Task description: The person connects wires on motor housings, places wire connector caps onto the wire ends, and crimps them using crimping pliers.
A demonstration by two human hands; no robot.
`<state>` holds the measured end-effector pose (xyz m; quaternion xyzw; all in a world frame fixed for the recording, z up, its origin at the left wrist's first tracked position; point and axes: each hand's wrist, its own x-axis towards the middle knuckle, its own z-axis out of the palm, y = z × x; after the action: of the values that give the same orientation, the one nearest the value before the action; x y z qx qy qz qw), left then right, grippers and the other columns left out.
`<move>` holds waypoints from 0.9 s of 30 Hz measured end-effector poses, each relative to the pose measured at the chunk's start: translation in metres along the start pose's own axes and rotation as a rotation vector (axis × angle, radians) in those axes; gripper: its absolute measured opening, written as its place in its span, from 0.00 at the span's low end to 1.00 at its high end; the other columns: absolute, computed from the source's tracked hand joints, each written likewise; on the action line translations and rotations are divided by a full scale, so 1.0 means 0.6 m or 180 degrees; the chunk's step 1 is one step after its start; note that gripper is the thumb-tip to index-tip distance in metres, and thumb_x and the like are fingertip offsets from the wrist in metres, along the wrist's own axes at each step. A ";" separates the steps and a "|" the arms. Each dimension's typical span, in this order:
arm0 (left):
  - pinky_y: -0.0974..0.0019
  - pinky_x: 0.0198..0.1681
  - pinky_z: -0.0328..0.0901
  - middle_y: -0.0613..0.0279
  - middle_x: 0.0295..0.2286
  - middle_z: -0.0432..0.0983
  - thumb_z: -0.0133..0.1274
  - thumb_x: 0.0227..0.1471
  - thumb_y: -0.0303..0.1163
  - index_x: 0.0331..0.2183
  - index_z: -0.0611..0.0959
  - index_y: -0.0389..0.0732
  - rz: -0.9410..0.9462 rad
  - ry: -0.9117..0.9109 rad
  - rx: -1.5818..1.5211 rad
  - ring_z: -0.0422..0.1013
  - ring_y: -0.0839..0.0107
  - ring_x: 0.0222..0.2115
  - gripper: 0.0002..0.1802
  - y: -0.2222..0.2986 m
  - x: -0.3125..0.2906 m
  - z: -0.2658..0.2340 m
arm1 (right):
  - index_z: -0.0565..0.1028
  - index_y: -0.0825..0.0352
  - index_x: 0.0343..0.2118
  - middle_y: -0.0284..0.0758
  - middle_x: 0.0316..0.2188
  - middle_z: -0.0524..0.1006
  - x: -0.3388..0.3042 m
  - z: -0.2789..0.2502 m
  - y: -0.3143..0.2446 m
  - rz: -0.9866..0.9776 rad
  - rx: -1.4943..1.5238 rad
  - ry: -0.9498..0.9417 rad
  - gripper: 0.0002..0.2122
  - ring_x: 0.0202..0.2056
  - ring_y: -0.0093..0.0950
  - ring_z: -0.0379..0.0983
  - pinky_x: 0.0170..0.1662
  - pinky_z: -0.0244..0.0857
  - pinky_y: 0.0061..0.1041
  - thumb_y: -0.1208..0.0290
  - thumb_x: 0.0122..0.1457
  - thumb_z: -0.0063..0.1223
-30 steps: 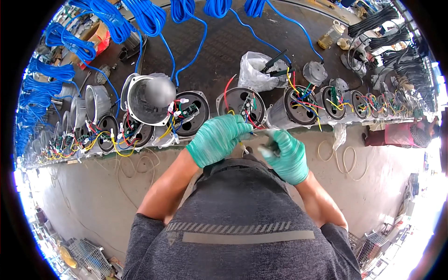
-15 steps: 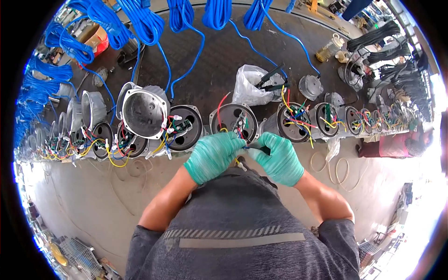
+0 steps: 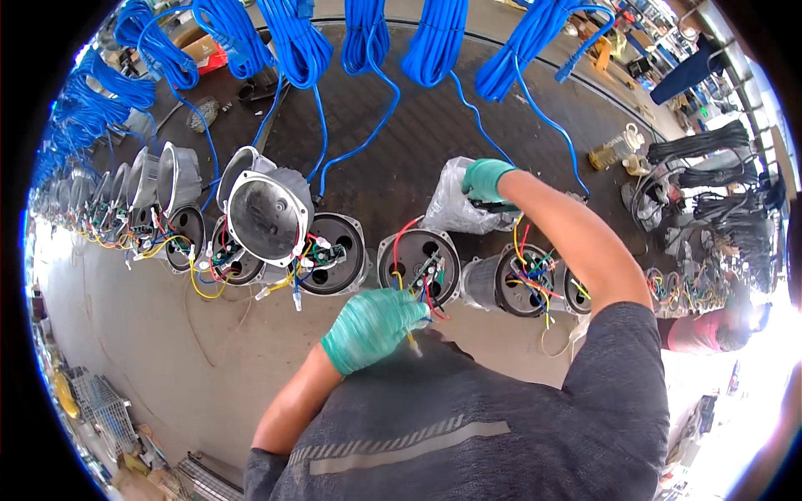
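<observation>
My left hand [image 3: 374, 327], in a green-and-white knit glove, is closed on thin coloured wires [image 3: 428, 307]. They come from a small circuit board [image 3: 429, 271] in the open round grey motor housing [image 3: 408, 250] before me. A red wire loops over this housing's rim, and a yellow one with a white connector hangs below my fingers. Farther off, my right hand [image 3: 489, 181], gloved alike, is closed round what look like black-handled pliers [image 3: 491, 205], mostly hidden by the hand. They lie against a clear plastic bag [image 3: 455, 200].
More wired housings [image 3: 338, 250] run in a row along the table edge to both sides. An empty metal shell [image 3: 266, 215] leans on those at left. Blue cable coils [image 3: 288, 42] hang across the far side. A yellowish bottle [image 3: 614, 149] stands at far right.
My right hand has left the wires and reached forward to the pliers by the plastic bag. My left hand stays at the wires, slightly lower. The view has shifted.
</observation>
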<state>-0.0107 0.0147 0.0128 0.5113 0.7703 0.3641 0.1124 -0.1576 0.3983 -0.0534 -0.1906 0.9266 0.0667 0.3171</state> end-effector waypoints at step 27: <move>0.51 0.45 0.73 0.58 0.40 0.81 0.56 0.61 0.35 0.46 0.84 0.49 0.0314 0.0593 0.0165 0.78 0.52 0.41 0.12 -0.015 -0.016 0.065 | 0.75 0.68 0.38 0.54 0.42 0.81 -0.071 -0.029 0.014 0.0712 0.0935 0.0829 0.09 0.48 0.57 0.78 0.50 0.73 0.45 0.73 0.57 0.60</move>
<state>0.0087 0.0217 -0.0229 0.5153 0.7604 0.3951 0.0090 -0.1401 0.4150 -0.0134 -0.0455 0.9749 -0.0594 0.2098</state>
